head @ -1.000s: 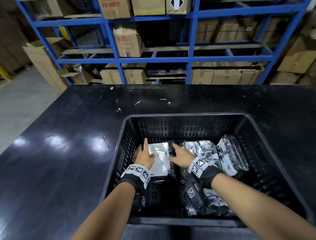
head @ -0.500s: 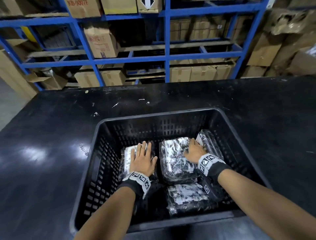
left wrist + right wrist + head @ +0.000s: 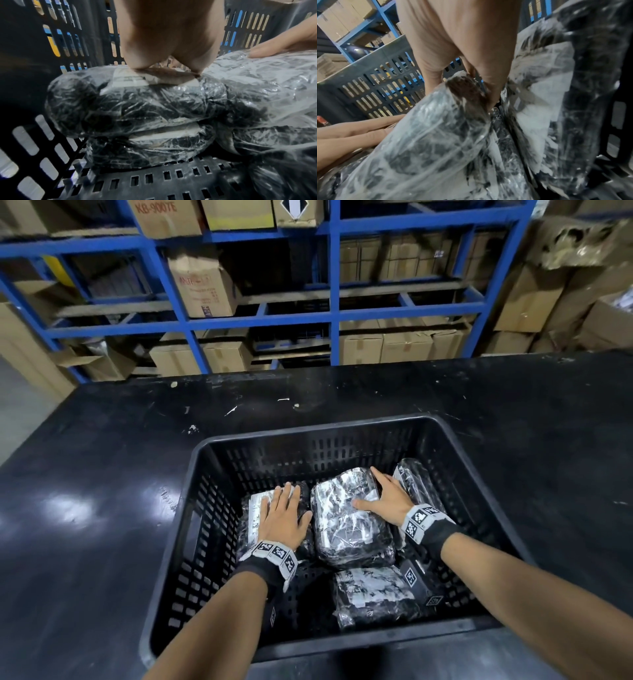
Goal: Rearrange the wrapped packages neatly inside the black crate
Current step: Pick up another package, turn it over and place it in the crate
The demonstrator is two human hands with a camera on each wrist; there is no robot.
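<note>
**Pressing wrapped packages flat inside the black crate**

Resting palm-down, left hand (image 3: 281, 517), fingers straight and slightly spread, on the left package (image 3: 255, 508): dark contents under crinkled clear film, with a white printed label on top. Lying on the right edge of the middle package (image 3: 349, 518), right hand (image 3: 388, 498), thumb laid across its top, fingers reaching down its far side; cannot tell from above how far they curl. Leaning on edge against the right wall, a third package (image 3: 416, 484), just beside the right hand. Flat at the near side, a fourth package (image 3: 375, 594). All inside the black crate (image 3: 205, 529), rigid plastic with slotted walls and floor, set on a glossy, scuffed black table (image 3: 85, 474).

Seen only from the left wrist: another package (image 3: 147, 147) stacked beneath the left package (image 3: 137, 102), both bulging, rounded bundles on the perforated floor.

Seen only from the right wrist: right-hand fingers (image 3: 493, 86) wedged down into the gap between the middle package (image 3: 428, 142) and the leaning one.

Seen only from the head view: blue steel shelving (image 3: 330, 313) loaded with cardboard boxes (image 3: 202, 285).
</note>
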